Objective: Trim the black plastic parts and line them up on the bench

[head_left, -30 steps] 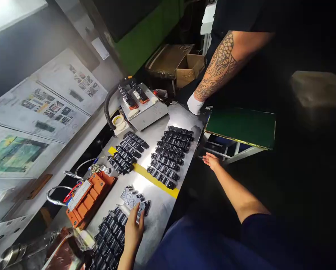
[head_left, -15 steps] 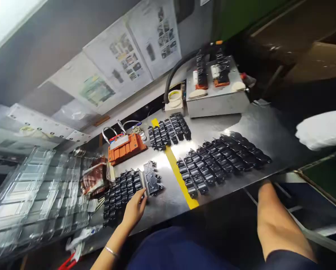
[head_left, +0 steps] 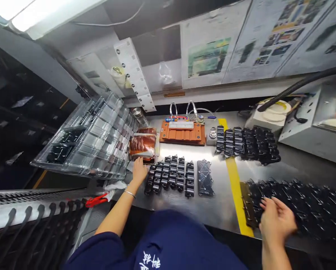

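Note:
My left hand reaches to the lower edge of a brown-and-white packet, left of a row of ribbed black molded parts. Its fingers are drawn together, and whatever is in them is hidden. A flat black part with a webbed face lies alone to the right of that row. Over the left end of a larger group of black parts is my right hand, fingers loosely bent and apart, with nothing visible in them.
Stacked clear plastic trays stand at the left. An orange fixture with hoses sits at the back, beside more black parts. Yellow tape crosses the metal table. A grey box stands at right; red-handled pliers lie left.
The view has swung left. My left hand has moved from the right end of the near row to the packet at its left. My right hand has come in over the larger group.

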`<state>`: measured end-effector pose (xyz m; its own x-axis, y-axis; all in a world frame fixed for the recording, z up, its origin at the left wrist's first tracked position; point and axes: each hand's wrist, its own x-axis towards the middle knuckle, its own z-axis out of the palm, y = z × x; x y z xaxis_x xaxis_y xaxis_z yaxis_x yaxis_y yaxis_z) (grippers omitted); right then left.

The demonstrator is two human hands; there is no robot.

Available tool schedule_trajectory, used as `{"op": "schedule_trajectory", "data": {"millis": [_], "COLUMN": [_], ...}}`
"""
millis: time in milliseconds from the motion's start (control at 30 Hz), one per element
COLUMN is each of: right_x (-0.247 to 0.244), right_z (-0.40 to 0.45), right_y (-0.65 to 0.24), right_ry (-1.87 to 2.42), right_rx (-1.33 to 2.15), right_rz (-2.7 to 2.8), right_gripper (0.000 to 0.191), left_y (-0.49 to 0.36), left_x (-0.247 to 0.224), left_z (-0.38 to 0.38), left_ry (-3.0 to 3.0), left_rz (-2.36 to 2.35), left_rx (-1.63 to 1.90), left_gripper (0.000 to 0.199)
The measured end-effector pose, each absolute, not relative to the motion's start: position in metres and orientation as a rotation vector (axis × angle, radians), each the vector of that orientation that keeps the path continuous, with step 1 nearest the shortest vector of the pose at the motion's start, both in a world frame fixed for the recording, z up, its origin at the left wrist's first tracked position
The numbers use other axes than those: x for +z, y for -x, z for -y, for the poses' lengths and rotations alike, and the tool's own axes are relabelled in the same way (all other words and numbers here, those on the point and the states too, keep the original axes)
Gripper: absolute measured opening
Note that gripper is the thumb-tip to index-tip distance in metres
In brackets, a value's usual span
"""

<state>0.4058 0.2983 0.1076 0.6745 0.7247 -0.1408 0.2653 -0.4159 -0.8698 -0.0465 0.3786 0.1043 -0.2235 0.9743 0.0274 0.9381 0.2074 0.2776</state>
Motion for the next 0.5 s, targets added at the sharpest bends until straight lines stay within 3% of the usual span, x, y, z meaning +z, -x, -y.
{"op": "schedule_trajectory", "data": {"millis": [67, 233, 367, 500], "right_x": [0.107, 0.104, 0.092, 0.076], "right_z": [-0.335, -0.436, -0.482, -0.493], "right_y": [-0.339, -0.136, -0.03, -0.003], "right_ry": [1.923, 1.505, 1.307, 1.245], "right_rx": [0.692, 0.866, 0.84, 0.825], "right_rz": [1.067, 1.936, 2.331, 2.545], "right_gripper": [0.045, 0.033, 0.049, 0.039], "left_y": [0.073, 0.1, 0.112, 0.135], "left_x": [0.097, 0.084, 0.087, 0.087], "left_z": [-0.401, -0.438, -0.431, -0.403], "left_ry": [-1.79, -1.748, -1.654, -1.381], "left_rz": [-2.319, -2.137, -1.998, -1.989], "left_rx": [0.339, 0.412, 0.599, 0.831], "left_gripper": [0.058, 0.068, 0.063, 0.045]}}
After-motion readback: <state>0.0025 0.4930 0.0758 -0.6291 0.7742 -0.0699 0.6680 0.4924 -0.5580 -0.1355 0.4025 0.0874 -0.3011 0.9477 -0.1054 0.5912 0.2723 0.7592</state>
